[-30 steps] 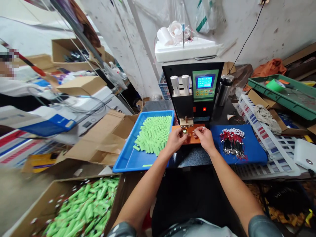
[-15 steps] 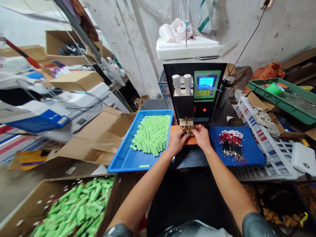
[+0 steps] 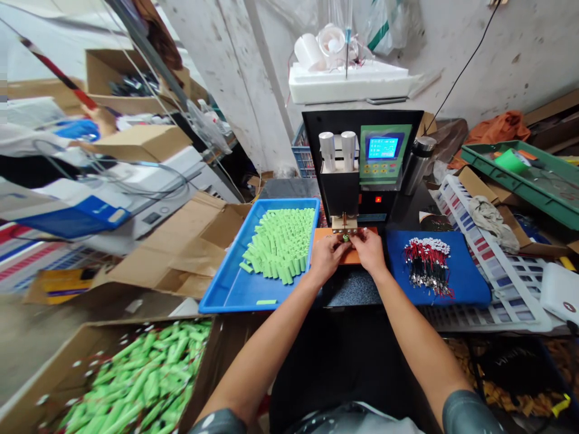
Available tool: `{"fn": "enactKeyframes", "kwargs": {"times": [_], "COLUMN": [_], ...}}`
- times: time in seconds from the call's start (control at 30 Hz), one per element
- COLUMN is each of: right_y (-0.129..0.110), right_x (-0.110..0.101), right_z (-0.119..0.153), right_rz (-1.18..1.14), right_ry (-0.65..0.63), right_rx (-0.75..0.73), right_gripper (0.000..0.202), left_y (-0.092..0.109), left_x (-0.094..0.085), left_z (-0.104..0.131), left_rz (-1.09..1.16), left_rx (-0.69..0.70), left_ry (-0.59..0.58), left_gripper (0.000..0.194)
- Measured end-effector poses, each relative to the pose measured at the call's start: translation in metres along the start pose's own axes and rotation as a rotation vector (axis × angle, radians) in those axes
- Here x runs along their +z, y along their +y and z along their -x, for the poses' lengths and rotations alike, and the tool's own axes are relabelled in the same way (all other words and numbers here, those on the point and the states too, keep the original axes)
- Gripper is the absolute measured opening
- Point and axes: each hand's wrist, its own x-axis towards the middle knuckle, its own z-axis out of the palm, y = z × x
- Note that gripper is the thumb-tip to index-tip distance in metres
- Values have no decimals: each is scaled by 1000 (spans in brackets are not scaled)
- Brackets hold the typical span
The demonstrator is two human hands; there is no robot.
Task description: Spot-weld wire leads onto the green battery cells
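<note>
Under the electrode tips of a black spot welder (image 3: 337, 196), the end of a green battery cell (image 3: 346, 238) shows between my fingertips. My left hand (image 3: 326, 253) is closed on the cell from the left. From the right, my right hand (image 3: 368, 250) has its fingers pinched close to the cell's end; whatever they hold is too small to tell. Both hands rest over an orange block (image 3: 350, 258) at the welder's foot. To the left, a blue tray (image 3: 239, 296) bears many green cells (image 3: 280, 241). On a blue cloth (image 3: 468, 283) lie red and black wire leads (image 3: 427, 265) with white connectors.
A cardboard box (image 3: 58, 361) of wired green packs stands low at left. Behind the cloth are a steel flask (image 3: 418, 163), a white plastic basket (image 3: 486, 265) and a green tray (image 3: 520, 187). White foam (image 3: 348, 84) sits atop the welder. Another person's hand (image 3: 105, 120) is at far left.
The view has shifted slightly. My hands stay at the welder's tips around the cell, with almost no movement. The other person's hand at far left has moved.
</note>
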Motion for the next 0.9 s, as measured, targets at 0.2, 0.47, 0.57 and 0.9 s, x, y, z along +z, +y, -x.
{"fn": "enactKeyframes", "kwargs": {"times": [0.2, 0.47, 0.57, 0.9], "right_y": [0, -1, -3, -5], "right_x": [0, 0, 0, 0], "right_z": [1, 1, 2, 3], "right_rz": [33, 29, 33, 42], "right_ry": [-3, 0, 2, -3], "right_rx": [-16, -28, -26, -26], "right_gripper": [24, 23, 22, 23], "left_y": [0, -1, -1, 0], "left_x": [1, 2, 2, 1], "left_z": [0, 0, 0, 1], "left_rz": [21, 52, 65, 13], "left_rx": [3, -23, -23, -34], "left_ry": [22, 12, 9, 11], "left_gripper": [17, 18, 19, 22]}}
